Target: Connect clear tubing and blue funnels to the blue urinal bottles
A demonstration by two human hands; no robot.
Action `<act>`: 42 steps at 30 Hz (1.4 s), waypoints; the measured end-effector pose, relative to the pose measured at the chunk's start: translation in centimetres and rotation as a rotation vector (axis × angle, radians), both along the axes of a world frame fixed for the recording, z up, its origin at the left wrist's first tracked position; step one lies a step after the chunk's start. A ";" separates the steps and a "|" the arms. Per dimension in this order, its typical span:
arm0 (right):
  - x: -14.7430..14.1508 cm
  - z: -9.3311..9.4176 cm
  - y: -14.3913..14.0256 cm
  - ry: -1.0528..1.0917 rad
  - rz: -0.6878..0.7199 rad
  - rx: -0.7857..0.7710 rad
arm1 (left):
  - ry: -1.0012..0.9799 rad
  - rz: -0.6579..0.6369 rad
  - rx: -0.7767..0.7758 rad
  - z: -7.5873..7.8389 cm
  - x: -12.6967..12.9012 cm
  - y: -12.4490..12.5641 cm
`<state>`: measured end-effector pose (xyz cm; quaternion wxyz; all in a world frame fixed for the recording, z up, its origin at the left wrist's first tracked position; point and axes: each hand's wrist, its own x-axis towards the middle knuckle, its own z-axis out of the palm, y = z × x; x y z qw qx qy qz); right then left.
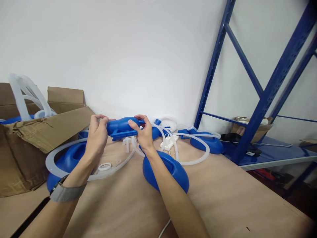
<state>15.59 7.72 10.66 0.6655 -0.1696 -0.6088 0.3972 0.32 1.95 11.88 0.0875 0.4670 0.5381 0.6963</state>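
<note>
Both hands hold a rounded blue plastic piece (121,124), lifted above the table, with a flat blue strip along its underside. My left hand (97,132) grips its left end between thumb and fingers. Around its right end, my right hand (143,133) is closed, thumb on top. Below my right forearm lies a blue plastic container (177,170), partly covered by the arm. Another blue container (71,156) sits behind my left forearm, with a translucent tube (53,165) curving over it. A white ring (105,166) rests on the table between my arms.
An open cardboard box (22,155) with tubes and blue parts stands at left. Toward the wall lie a white power strip (169,142), a looped tube (198,161) and a third blue container (210,144). A blue metal shelf (274,150) stands at right.
</note>
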 end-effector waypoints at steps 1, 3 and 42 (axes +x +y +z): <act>-0.1 0.0 0.0 0.016 0.031 -0.016 | 0.000 0.036 0.020 0.0 0.2 -0.1; -0.2 0.1 0.1 0.044 0.081 -0.057 | -0.021 0.071 0.064 0.1 0.6 -0.3; 9.6 0.1 3.9 -1.560 0.161 -0.176 | 0.551 -0.298 -0.979 -4.2 -2.9 2.4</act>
